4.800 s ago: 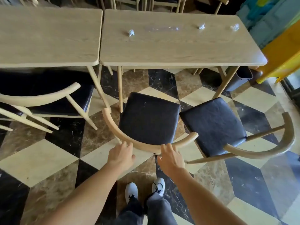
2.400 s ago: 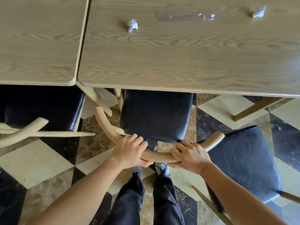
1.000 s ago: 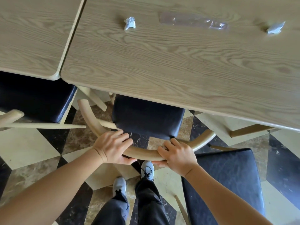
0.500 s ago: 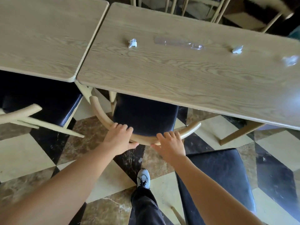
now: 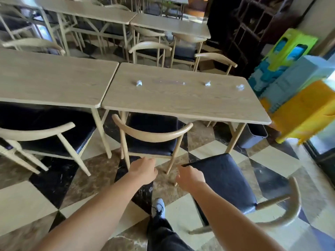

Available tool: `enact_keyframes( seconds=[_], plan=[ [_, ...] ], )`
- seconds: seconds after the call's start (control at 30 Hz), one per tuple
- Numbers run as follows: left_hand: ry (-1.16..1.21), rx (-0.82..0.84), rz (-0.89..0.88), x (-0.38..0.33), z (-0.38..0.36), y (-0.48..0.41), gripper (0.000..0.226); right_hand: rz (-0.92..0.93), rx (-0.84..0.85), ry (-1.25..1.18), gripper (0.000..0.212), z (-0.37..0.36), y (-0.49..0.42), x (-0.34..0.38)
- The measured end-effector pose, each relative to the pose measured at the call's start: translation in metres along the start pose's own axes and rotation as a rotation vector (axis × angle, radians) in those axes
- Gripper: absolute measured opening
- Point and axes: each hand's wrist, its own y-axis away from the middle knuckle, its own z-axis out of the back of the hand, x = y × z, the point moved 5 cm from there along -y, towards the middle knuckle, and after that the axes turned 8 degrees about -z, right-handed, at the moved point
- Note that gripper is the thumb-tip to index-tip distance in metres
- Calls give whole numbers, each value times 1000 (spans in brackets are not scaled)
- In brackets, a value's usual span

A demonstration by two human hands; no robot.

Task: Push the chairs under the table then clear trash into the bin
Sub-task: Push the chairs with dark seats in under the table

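Under the near table (image 5: 181,104), the middle chair (image 5: 152,135) stands with its black seat mostly beneath the top and its curved wooden back just outside the near edge; the right-hand chair (image 5: 223,180) stands well out on the checkered floor (image 5: 23,201), turned at an angle, its seat corner pointing toward the table and its curved back nearest the right side of the view; the left hand (image 5: 143,171) hangs in front of the middle chair's legs, fingers loosely curled downward, holding nothing and touching nothing; the right hand (image 5: 190,176) hangs just beside the near corner of the right-hand chair's seat, fingers also loosely curled and empty, though I cannot tell whether it brushes the seat; on the tabletop lie three small crumpled scraps, the left scrap (image 5: 139,83), the middle scrap (image 5: 207,83) and the right scrap (image 5: 240,86), with a flat clear wrapper (image 5: 170,82) between the first two; a grey bin (image 5: 252,136) stands on the floor just beyond the table's right leg, partly under its end; a neighbouring table (image 5: 54,82) butts against the left side, with a third chair (image 5: 45,131) pushed partly beneath it; stacked plastic stools (image 5: 299,105) in green, blue and yellow stand at the right; one grey shoe (image 5: 158,207) shows below between the forearms.
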Motion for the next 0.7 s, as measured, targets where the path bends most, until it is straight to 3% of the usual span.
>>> enact_keyframes(
  seconds=[0.43,0.6,0.7],
  plan=[
    [-34,41,-202,-133,-38,71,21,-149,-116,-84,29,1,143,-133],
    [-89,73,-217,-193,-61,61,21,-247,-41,-93,16,-20,160,-196],
    [-94,89,-212,-239,-72,50,14,-266,-26,-124,18,-29,166,-242]
  ],
)
